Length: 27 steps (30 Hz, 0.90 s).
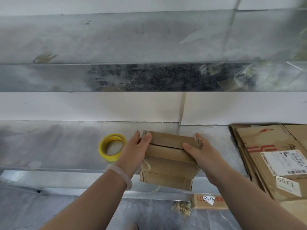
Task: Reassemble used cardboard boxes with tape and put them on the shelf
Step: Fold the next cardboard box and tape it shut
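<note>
A small brown cardboard box (167, 161) sits at the front edge of a metal shelf (58, 143), its top flaps folded together with a seam across them. My left hand (135, 151) grips the box's left side, thumb on top of the flaps. My right hand (201, 153) grips the right side, thumb lying over the seam. Torn tape scraps hang from the box's corners. A yellow roll of tape (112, 146) lies flat on the shelf just left of my left hand.
A stack of flattened cardboard boxes (272, 156) with shipping labels lies on the shelf at the right. Another metal shelf (116, 39) runs above, with a white wall behind. A labelled cardboard piece (209, 200) and tape scraps lie on the floor below.
</note>
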Each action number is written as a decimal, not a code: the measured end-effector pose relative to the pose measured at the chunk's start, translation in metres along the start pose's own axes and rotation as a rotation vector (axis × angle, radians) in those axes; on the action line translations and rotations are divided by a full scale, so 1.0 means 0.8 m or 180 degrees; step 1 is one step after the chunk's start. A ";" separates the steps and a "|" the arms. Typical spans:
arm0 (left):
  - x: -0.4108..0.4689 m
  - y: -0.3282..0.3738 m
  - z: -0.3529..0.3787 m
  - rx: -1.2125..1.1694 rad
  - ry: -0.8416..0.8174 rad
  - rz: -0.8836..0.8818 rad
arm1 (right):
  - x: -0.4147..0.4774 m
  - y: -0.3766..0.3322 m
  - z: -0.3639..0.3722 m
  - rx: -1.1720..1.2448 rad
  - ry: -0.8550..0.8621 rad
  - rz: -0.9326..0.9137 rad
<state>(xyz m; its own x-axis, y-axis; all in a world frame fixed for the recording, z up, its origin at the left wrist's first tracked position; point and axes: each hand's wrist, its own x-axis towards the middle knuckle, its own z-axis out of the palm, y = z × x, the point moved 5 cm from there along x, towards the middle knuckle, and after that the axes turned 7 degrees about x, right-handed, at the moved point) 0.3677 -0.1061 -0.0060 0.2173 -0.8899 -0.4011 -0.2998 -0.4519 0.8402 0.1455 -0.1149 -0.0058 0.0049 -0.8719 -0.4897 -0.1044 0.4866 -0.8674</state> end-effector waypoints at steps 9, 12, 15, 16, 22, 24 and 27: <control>0.016 -0.003 0.009 0.0942 0.0375 0.0372 | -0.003 -0.001 -0.002 0.0049 -0.0176 0.0022; 0.017 -0.002 0.004 0.0920 0.0363 0.0330 | -0.004 -0.002 -0.001 -0.0032 -0.0097 0.0001; 0.012 0.006 0.004 0.1074 0.0279 0.0374 | -0.002 -0.004 0.000 -0.0383 0.0151 -0.0152; 0.011 0.009 0.005 0.1090 0.0285 0.0399 | -0.003 -0.006 0.000 -0.0435 0.0184 -0.0205; 0.015 0.009 0.006 0.1243 0.0266 0.0363 | 0.004 -0.002 -0.001 -0.0255 0.0056 -0.0154; 0.017 0.004 0.006 0.1137 0.0253 0.0371 | 0.005 0.000 -0.001 -0.0237 0.0028 -0.0155; 0.017 -0.006 0.009 0.0562 0.0066 0.0400 | 0.003 0.002 -0.003 -0.0135 0.0034 -0.0227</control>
<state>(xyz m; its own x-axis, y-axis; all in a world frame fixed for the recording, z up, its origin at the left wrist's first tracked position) 0.3652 -0.1165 -0.0181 0.1866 -0.9392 -0.2881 -0.4835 -0.3431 0.8053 0.1433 -0.1168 -0.0080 0.0032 -0.9049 -0.4256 -0.1462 0.4206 -0.8954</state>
